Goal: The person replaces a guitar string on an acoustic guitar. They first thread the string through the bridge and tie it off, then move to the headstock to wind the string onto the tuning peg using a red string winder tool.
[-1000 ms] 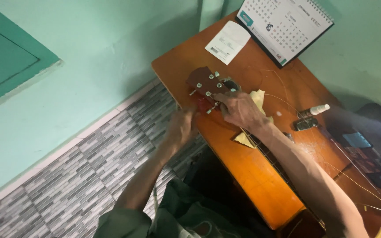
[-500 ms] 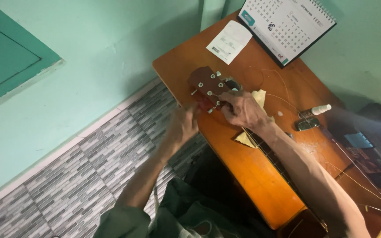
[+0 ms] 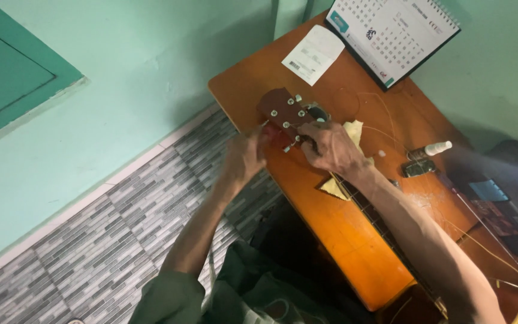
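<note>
Reddish-brown guitar headstock (image 3: pixel 280 110) with silver tuners lies on the orange table (image 3: pixel 343 228).

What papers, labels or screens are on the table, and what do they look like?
Desk calendar: far end of the orange table, against the wall; white grid page, teal corner, dark edge.
Paper slip: left of the calendar, flat; white rectangle with small dark print.
Small spray bottle: right of the guitar headstock, lying down; dark body, white cap.
No screen shows clearly.

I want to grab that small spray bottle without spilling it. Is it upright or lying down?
Lying down. The spray bottle rests on its side on the table, white cap pointing right.
</note>
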